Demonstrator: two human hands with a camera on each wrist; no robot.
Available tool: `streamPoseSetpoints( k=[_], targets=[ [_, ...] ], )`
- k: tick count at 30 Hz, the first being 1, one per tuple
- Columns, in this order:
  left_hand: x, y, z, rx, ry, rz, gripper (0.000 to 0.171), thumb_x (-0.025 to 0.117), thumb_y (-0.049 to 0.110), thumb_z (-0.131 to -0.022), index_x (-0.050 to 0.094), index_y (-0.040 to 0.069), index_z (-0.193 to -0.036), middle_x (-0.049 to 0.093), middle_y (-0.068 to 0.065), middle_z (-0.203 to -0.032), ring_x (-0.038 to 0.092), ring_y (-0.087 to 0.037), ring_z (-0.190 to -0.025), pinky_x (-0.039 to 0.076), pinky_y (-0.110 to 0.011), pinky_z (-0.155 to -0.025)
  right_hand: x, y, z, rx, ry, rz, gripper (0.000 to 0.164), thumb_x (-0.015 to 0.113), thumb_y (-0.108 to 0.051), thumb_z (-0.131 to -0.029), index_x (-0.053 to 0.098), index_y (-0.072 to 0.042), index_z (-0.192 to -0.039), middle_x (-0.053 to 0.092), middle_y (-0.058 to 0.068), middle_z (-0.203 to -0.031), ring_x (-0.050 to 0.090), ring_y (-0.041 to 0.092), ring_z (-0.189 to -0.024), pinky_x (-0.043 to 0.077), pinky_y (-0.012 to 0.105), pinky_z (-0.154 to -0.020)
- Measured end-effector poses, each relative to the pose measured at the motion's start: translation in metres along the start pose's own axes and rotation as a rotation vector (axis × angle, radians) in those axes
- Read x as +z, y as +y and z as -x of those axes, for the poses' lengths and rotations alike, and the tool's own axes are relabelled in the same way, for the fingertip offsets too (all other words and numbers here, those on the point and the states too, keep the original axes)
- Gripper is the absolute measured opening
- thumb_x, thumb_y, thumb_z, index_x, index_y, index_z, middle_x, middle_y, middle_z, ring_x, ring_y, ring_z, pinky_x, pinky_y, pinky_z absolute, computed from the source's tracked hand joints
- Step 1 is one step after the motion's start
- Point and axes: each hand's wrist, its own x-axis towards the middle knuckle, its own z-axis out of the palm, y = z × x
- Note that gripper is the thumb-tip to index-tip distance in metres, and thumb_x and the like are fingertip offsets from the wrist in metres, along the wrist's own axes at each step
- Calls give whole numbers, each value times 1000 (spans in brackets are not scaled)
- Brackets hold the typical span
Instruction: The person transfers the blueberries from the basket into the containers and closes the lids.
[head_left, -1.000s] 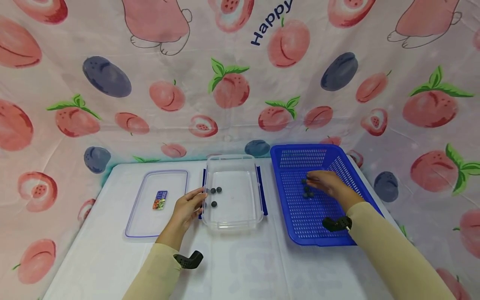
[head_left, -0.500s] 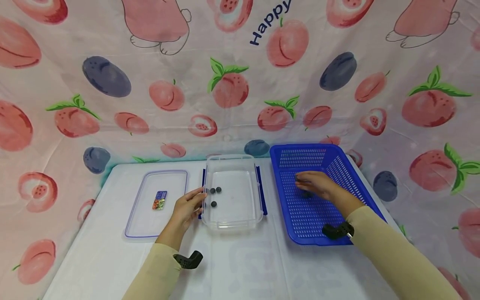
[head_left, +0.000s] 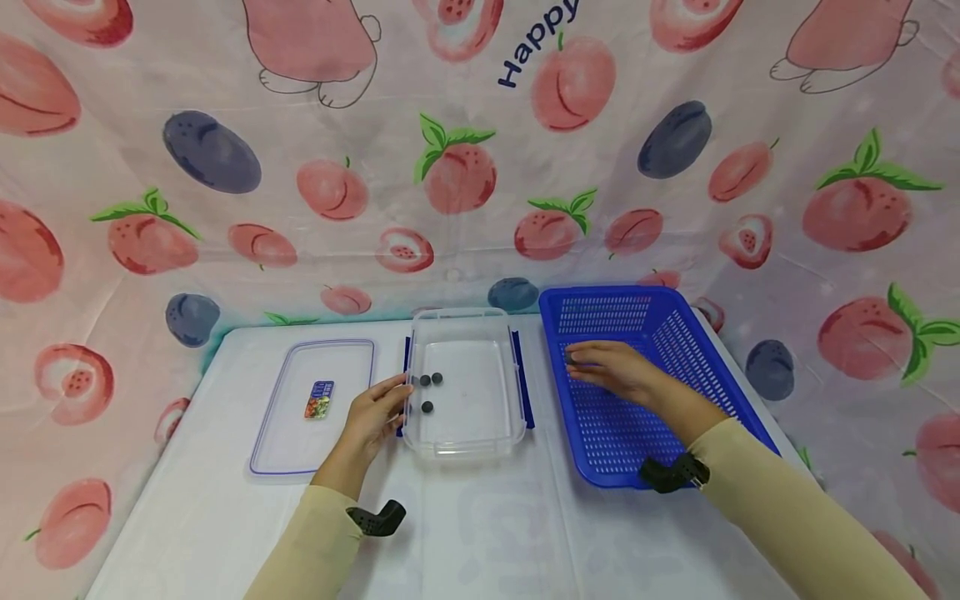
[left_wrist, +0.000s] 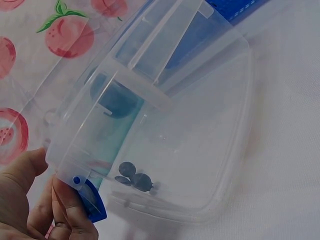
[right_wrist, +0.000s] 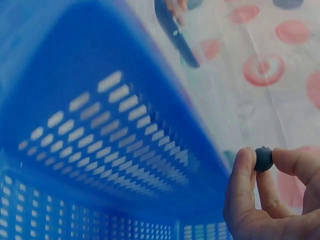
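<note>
My right hand [head_left: 618,371] pinches a blueberry [right_wrist: 264,159] between thumb and fingertips, above the left part of the blue basket [head_left: 611,458]. In the right wrist view the berry's small crown shows. With thumb and fingers, my left hand [head_left: 372,414] holds the left wall of a clear plastic container [head_left: 480,408], by a blue side latch [left_wrist: 92,202]. Three blueberries [head_left: 427,407] lie on the container's floor near that wall. The hand and forearm cover part of the basket floor, so any berries under them are hidden.
A clear lid with a blue rim [head_left: 256,442] and a colourful label [head_left: 319,400] lies flat left of the container. White cloth [head_left: 480,533] covers the table. A fruit-printed curtain [head_left: 450,275] hangs behind and around it.
My right hand has moved left across the basket, carrying a blueberry. Berries seen on the basket floor earlier are now behind it. The left hand and container have stayed put.
</note>
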Motion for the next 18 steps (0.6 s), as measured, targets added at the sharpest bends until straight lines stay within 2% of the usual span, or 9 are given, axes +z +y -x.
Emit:
streamPoseSetpoints(
  k=[5, 8, 18],
  targets=[
    [0, 1, 1, -2, 8, 1, 45, 73, 22, -90, 62, 13, -133, 61, 6, -96, 55, -9, -83, 51, -16, -63, 13, -2, 1, -2, -13, 54, 48, 54, -12, -102, 40, 13, -140, 61, 5, -114, 66, 12, -99, 47, 37, -103],
    [0, 1, 1, 2, 4, 7, 47, 73, 21, -90, 61, 11, -134, 62, 6, -95, 55, -8, -82, 51, -16, -62, 20, -4, 2, -12, -34, 52, 46, 53, -10, -102, 41, 14, -139, 62, 5, -113, 67, 12, -98, 49, 35, -101],
    [-1, 0, 2, 14, -2, 20, 47, 72, 20, -90, 60, 9, -135, 63, 9, -91, 56, -6, -80, 51, -15, -62, 47, -7, 3, -24, -104, -48, 44, 52, -2, -99, 40, 17, -137, 66, 2, -101, 68, 12, -92, 56, 24, -87]
  ],
)
